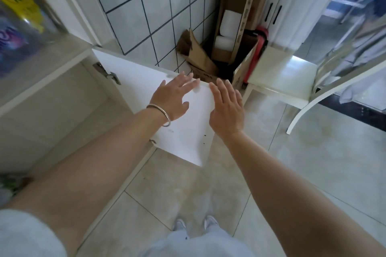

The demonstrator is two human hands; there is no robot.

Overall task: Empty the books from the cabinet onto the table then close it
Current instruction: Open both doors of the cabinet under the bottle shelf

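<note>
Hands: my left hand [171,96] and right hand [226,108], both spread flat, gripping nothing, against the open white cabinet door [183,131].

A white-tiled wall [158,6] with dark grout is seen beyond the hands. In the corner just past the fingertips, an open cardboard box [200,56] is stood on the floor, with a tall, narrow carton [234,6] leaned upright in it and white foam [228,25] shown inside. A red object [260,46] is pressed against the box on its right. Further right of the grip, a white chair [284,77] is placed on the pale tiled floor [313,162]. A silver bangle [160,113] is worn at the left wrist.
</note>
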